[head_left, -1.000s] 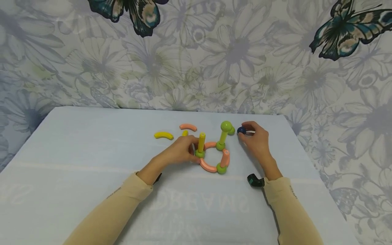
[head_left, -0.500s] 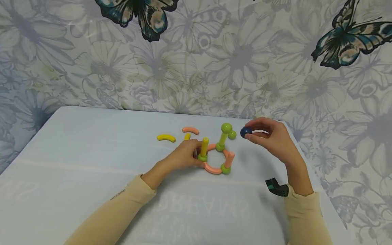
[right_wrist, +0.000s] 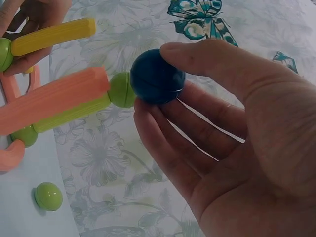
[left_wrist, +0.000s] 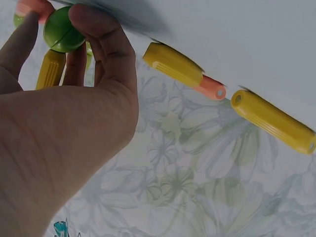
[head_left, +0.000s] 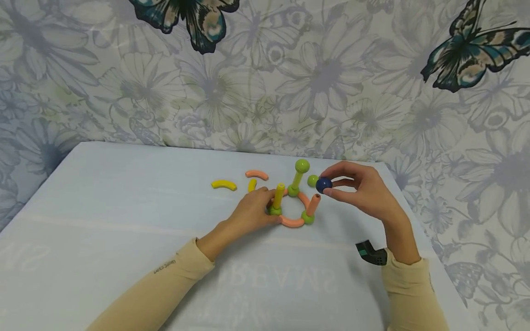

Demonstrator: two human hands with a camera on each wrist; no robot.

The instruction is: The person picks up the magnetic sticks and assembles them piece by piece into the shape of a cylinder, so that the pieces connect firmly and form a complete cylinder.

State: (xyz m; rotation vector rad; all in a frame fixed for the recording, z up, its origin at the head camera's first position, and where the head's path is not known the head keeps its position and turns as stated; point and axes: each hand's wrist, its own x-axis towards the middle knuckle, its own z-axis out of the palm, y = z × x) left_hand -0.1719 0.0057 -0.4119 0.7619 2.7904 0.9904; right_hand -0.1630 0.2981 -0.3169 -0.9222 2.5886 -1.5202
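Note:
My left hand [head_left: 251,209] holds a green ball [left_wrist: 64,29] at the left corner of a toy frame, with a yellow stick [head_left: 279,195] standing up from it. Curved orange pieces [head_left: 292,223] join the frame's green balls into a ring. An orange stick [head_left: 313,205] rises at the front right corner. At the back stands a light green stick [head_left: 297,179] topped by a green ball [head_left: 302,166]. Between thumb and fingertips, my right hand [head_left: 364,188] pinches a dark blue ball [head_left: 323,185] in the air, just right of the orange stick's top.
A loose green ball [head_left: 312,180] lies behind the blue one. Beyond my left hand are a yellow curved piece [head_left: 224,185], another yellow piece [head_left: 252,185] and an orange curved piece [head_left: 256,174]. The white table [head_left: 124,193] meets a flowered wall [head_left: 248,92].
My right hand has raised the blue ball and swung right, then back left toward the frame. The frame's right side has shifted slightly away from me; my left hand keeps its hold.

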